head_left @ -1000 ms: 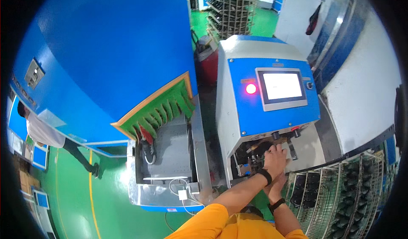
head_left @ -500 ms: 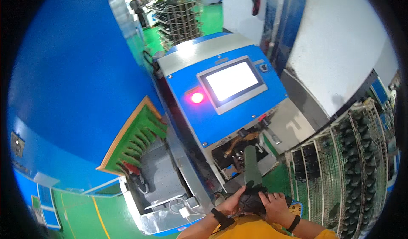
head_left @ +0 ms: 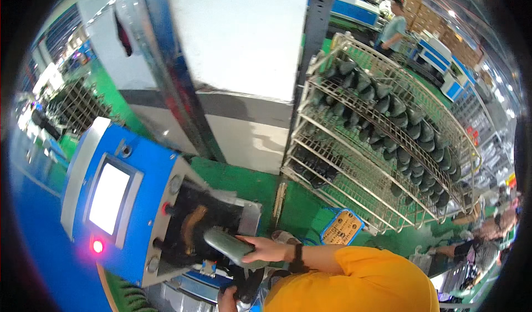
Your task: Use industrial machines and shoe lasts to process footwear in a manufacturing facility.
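A long grey-green shoe last (head_left: pixel 224 244) with a rounded end sticks out beside the open front of the blue machine. My right hand (head_left: pixel 267 250) has its fingers wrapped round the near end of this last. Lower down, at the bottom edge of the picture, my left hand (head_left: pixel 227 301) holds a soft black shoe upper (head_left: pixel 247 285). The upper is partly cut off and its full shape is hidden. A black band circles my right wrist.
The machine (head_left: pixel 149 201) has a lit screen (head_left: pixel 110 197) and a glowing red button (head_left: pixel 98 246). A wire rack (head_left: pixel 382 162) carries rows of dark shoes at the right. A yellow-topped blue stand (head_left: pixel 342 228) sits by its foot. A person (head_left: pixel 392 32) stands far behind.
The view has swung right, so the machine now lies at the left and the rack shows fully. My right hand has gone from the black upper to the grey-green last.
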Tool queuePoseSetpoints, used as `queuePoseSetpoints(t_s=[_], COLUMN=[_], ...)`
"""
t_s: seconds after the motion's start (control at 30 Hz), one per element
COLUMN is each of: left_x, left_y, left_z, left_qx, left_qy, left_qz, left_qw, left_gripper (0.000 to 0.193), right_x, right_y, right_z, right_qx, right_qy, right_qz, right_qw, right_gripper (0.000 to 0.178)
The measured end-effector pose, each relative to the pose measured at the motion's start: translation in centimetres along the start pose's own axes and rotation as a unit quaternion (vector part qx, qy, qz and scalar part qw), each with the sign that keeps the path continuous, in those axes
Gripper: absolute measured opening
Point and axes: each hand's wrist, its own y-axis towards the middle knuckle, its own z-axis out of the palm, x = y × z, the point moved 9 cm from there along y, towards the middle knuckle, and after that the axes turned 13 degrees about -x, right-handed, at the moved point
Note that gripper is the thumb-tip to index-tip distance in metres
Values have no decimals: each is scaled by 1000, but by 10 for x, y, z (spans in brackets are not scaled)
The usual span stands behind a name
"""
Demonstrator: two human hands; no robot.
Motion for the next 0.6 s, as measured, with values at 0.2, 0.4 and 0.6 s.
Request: queuePoseSetpoints(t_s=[0.2, 0.4, 0.6], left_x=[62, -23, -2], left_y=[31, 5, 17], left_z=[12, 153, 126], left_qx=[-9, -36, -82], left_qy=[101, 235, 297], left_qz=[-67, 6, 0], left_qw=[993, 971, 951], left_gripper=[44, 58, 58], right_x=[-13, -99, -91], right_y=[-30, 26, 112], right_z=[-249, -520, -616], right_qx=[-330, -599, -592], right_qy=[-222, -200, -156], right_qz=[-5, 212, 305], right_qw=[918, 746, 730], right_gripper=[90, 82, 70])
